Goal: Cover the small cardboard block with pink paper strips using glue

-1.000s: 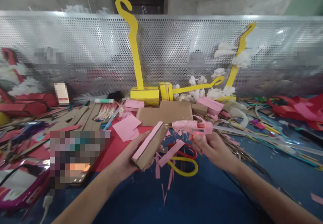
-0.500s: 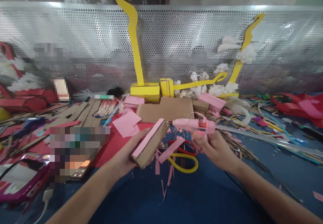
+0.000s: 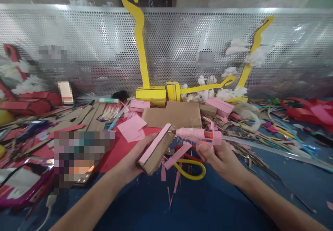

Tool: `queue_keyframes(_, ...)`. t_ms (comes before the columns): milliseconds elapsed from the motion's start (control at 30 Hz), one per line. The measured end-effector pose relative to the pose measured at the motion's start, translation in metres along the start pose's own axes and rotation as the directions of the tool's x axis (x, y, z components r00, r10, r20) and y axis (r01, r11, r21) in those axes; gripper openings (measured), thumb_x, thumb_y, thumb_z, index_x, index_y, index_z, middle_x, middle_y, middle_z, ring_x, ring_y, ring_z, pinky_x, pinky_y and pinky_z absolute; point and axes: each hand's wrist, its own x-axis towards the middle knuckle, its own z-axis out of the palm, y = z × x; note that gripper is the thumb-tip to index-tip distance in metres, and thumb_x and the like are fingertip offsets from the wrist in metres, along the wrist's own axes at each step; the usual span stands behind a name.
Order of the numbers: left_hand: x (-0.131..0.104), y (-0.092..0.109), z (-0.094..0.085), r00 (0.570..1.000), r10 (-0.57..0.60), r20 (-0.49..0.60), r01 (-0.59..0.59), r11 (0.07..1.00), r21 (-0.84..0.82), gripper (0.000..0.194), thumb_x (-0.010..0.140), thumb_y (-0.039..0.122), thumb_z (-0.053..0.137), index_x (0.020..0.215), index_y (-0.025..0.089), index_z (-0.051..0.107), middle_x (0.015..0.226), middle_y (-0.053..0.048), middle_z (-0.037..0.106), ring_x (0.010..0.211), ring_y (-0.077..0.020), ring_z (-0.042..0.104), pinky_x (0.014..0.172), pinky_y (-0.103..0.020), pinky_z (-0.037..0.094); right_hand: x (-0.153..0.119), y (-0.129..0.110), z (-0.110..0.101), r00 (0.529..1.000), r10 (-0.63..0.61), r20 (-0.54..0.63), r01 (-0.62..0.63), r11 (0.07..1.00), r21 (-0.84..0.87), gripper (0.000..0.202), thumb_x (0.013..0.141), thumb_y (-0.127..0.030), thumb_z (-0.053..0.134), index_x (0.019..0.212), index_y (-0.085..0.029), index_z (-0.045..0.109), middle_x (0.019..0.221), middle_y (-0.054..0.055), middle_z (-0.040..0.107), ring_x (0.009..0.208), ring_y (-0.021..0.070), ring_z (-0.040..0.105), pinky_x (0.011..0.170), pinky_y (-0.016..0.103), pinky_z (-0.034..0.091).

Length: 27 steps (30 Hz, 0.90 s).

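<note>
A small cardboard box [image 3: 158,152] with one pink-covered face is gripped by my left hand [image 3: 136,160], tilted up to the right. My right hand [image 3: 220,160] is wrapped round the handle of a pink glue gun [image 3: 199,135]. The gun's nozzle points left and is at the box's upper edge; whether they touch is hard to tell. Pink paper strips [image 3: 177,155] and scissors with a yellow handle [image 3: 191,170] and a partly hidden red one lie below, between the hands.
A cardboard piece [image 3: 173,114] lies beyond the hands, with red paper [image 3: 114,151] at left. Yellow hooked shapes [image 3: 142,50] stand before a perforated metal panel [image 3: 99,50]. Cardboard strips [image 3: 85,118] and a purple object [image 3: 26,189] lie left, scraps and cords right.
The glue gun has come slightly down and left, its nozzle now at the box's top edge. The box stays in my left hand, nearly unmoved. The view has shifted slightly.
</note>
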Motion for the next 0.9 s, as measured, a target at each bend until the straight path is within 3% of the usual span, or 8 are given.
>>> queue_keyframes(167,-0.0024,-0.0015,0.0009,1.000,0.017,0.017,-0.018,1.000,0.015,0.051,0.091,0.053,0.063,0.117,0.010,0.075,0.111,-0.020,0.076,0.059,-0.0153,0.068,0.047,-0.022,0.050,0.0032,-0.0025,-0.0013,0.995,0.052,-0.091,-0.057,0.997,-0.052,0.061,0.103,-0.060,0.032,0.056,-0.022,0.039,0.051,-0.003,0.035,0.050,0.0115,0.032,0.048,0.028,0.025)
queue_keyframes(433,-0.0026,-0.0001,0.0054,0.999,0.033,-0.011,-0.033,0.999,0.018,0.048,0.093,0.050,0.062,0.121,0.013,0.073,0.097,-0.016,0.079,0.063,-0.0179,0.071,0.051,-0.022,0.052,-0.0046,-0.0013,0.0077,1.000,-0.005,-0.014,0.006,0.999,0.046,0.054,0.100,-0.063,0.040,0.064,-0.023,0.049,0.057,0.000,0.047,0.052,0.0147,0.040,0.048,0.027,0.034)
queue_keyframes(567,-0.0025,-0.0024,0.0030,0.999,0.047,0.027,-0.048,0.999,0.009,0.049,0.095,0.049,0.059,0.127,0.013,0.070,0.105,-0.018,0.077,0.064,-0.0167,0.070,0.052,-0.022,0.052,-0.0024,-0.0031,0.0059,0.998,0.033,-0.055,-0.033,0.999,0.017,0.057,0.102,-0.061,0.037,0.061,-0.023,0.045,0.054,-0.001,0.042,0.050,0.0133,0.036,0.047,0.028,0.028)
queue_keyframes(733,-0.0039,-0.0019,0.0032,0.999,0.025,0.028,-0.025,1.000,0.009,0.051,0.092,0.053,0.062,0.121,0.012,0.073,0.111,-0.019,0.076,0.066,-0.0177,0.070,0.049,-0.022,0.052,0.0015,-0.0077,0.0038,0.993,0.048,-0.110,-0.047,0.999,0.015,0.062,0.102,-0.063,0.032,0.057,-0.022,0.041,0.052,-0.003,0.037,0.049,0.0110,0.033,0.048,0.027,0.027)
queue_keyframes(900,-0.0034,-0.0008,0.0037,1.000,0.021,-0.008,-0.022,1.000,-0.007,0.050,0.091,0.051,0.064,0.121,0.012,0.073,0.112,-0.019,0.076,0.066,-0.0166,0.070,0.051,-0.021,0.052,-0.0018,-0.0046,0.0046,0.996,0.038,-0.085,-0.039,0.999,-0.016,0.060,0.102,-0.061,0.034,0.058,-0.022,0.041,0.052,-0.002,0.039,0.049,0.0120,0.034,0.047,0.027,0.026)
